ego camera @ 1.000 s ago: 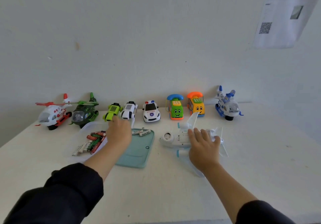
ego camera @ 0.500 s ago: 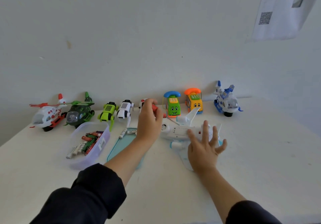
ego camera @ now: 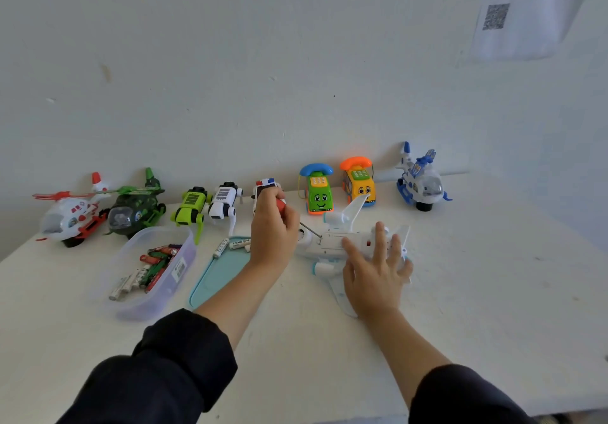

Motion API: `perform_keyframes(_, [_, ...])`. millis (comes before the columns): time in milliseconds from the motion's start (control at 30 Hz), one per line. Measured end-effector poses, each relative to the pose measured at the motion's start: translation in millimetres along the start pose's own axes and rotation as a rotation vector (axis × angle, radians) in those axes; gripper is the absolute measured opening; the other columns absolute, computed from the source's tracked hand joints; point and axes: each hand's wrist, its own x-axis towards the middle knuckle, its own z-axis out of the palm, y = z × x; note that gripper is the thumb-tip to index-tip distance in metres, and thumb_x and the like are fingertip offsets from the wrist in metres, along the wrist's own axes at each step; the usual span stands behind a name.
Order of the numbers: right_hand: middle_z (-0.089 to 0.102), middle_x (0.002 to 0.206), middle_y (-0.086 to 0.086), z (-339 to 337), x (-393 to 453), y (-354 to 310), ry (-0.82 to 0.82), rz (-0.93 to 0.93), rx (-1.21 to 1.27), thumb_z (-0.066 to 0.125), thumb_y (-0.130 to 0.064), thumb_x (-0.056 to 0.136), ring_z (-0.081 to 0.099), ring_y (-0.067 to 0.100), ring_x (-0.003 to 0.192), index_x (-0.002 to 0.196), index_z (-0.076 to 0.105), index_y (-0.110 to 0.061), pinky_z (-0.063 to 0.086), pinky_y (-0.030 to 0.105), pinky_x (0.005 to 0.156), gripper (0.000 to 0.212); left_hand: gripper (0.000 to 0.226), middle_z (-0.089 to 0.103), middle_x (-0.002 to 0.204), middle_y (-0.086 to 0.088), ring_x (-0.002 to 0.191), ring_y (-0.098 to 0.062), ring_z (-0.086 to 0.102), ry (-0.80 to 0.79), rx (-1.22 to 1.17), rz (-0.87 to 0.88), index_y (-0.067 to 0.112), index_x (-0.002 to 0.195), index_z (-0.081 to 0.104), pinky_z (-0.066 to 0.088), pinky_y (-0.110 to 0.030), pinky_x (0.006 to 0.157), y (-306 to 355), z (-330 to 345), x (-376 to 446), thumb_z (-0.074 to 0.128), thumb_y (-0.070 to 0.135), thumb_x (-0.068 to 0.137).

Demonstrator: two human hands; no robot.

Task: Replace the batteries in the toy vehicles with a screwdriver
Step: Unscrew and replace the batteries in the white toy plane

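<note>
I judge this the unscrewing step on the white toy plane (ego camera: 332,246). My right hand (ego camera: 375,275) lies flat and spread on its belly; left of it, my left hand (ego camera: 273,229) grips the screwdriver (ego camera: 309,229), whose tip must seat in the screw.

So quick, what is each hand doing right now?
Left hand: grips the red-handled screwdriver, its tip at the white toy plane.
Right hand: open, fingers spread, pressing down on the plane.
</note>
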Motion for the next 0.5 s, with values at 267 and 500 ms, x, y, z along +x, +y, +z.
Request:
perform_keyframes(267, [0.031, 0.144, 0.016, 4, 0, 0, 0.047, -0.004, -0.022, 0.037, -0.033, 0.082, 0.034, 0.048, 0.123, 0.110, 0.062, -0.035, 0.036, 0.069, 0.083, 0.038, 0.029, 0.049, 0.082, -0.004, 0.076, -0.034, 0.062, -0.007, -0.004, -0.001, 0.012, 0.098, 0.046, 0.049, -0.051, 0.062, -8, 3, 1, 0.033, 0.032, 0.083])
perform_keyframes(500, [0.031, 0.144, 0.015, 5, -1, 0, 0.069, -0.009, -0.027, 0.035, -0.032, 0.081, 0.038, 0.051, 0.122, 0.111, 0.056, -0.037, 0.036, 0.069, 0.082, 0.036, 0.017, 0.049, 0.080, -0.007, 0.075, -0.034, 0.061, 0.008, -0.005, 0.029, 0.020, 0.096, 0.042, 0.049, -0.050, 0.062, -12, 4, 3, 0.034, 0.030, 0.085])
